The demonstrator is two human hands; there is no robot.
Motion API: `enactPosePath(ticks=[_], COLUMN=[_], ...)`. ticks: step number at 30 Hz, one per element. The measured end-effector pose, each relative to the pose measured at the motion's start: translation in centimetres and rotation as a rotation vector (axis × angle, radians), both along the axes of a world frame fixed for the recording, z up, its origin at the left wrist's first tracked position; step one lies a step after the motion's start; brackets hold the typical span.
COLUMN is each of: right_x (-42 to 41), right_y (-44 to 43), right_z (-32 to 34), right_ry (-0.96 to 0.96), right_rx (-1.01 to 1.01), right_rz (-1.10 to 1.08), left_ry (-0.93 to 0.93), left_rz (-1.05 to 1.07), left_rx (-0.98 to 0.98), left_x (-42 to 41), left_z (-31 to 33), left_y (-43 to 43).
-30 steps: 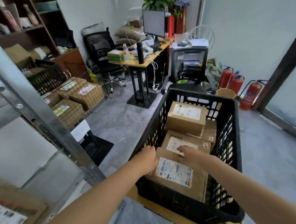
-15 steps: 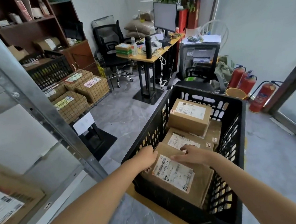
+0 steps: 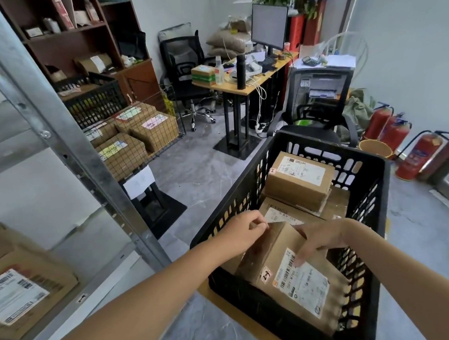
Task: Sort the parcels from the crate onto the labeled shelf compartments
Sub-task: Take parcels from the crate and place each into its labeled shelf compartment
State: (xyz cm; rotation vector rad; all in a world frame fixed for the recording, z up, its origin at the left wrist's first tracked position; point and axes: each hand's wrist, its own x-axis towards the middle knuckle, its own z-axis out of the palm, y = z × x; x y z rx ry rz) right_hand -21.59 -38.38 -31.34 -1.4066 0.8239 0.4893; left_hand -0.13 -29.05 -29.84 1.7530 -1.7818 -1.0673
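I see both hands, left and right, pinching the front parcel in the black crate over grey floor, beside a metal shelf.

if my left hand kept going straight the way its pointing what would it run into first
Likely the parcel lying flat just behind the lifted one. The left hand points up and right across the lifted parcel; beyond lies the taller box. Depth is hard to judge from one view.

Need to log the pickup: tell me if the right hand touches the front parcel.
Touching. Head view: right hand fingers lie on the front parcel label.
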Motion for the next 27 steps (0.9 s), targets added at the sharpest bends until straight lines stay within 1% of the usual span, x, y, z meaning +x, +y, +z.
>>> enactPosePath(ticks=[2,3,5,6,8,11,15,18,20,22,24,27], right_x=[-0.3,-0.6,-1.2,-1.4,-1.2,0.5,3.8,6.6,8.2,9.8,11.5,14.4], right_y=[-0.5,-0.9,-1.9,-2.5,-3.6,-4.2,-3.0,-1.2,0.2,1.7,3.5,7.2], right_z=[1.1,1.5,2.1,2.3,2.6,3.4,5.0,5.8,6.4,7.1,7.6,7.8], right_ry=[-0.057,-0.083,-0.129,-0.162,-0.221,-0.304,-0.461,-0.563,-0.594,-0.612,-0.587,-0.518], right_rx=[-0.086,-0.125,-0.137,-0.13,-0.137,-0.168,-0.128,-0.088,-0.093,-0.129,-0.162,-0.244], right_rz=[-0.031,-0.093,-0.322,-0.431,-0.548,-0.612,-0.699,-0.735,-0.73,-0.661,-0.52,-0.207], left_ry=[-0.011,-0.041,-0.072,-0.058,-0.008,0.088,0.338,0.359,0.383,0.438,0.461,0.457], left_rz=[0.032,0.051,0.115,0.158,0.24,0.302,0.366,0.389,0.434,0.519,0.598,0.765], left_rx=[-0.022,-0.055,-0.13,-0.151,-0.153,-0.107,-0.04,-0.061,-0.096,-0.139,-0.193,-0.328], left_x=[1.0,1.7,3.0,3.8,5.3,6.8,7.2,7.2,7.8,9.0,10.4,12.5], left_z=[0.4,0.7,1.1,1.4,2.0,2.9,3.8,4.2,4.2,4.2,4.5,5.0], left_y=[-0.5,-0.6,-0.8,-0.8,-0.4,0.5,2.0,3.7,5.2,7.2,9.9,15.8])
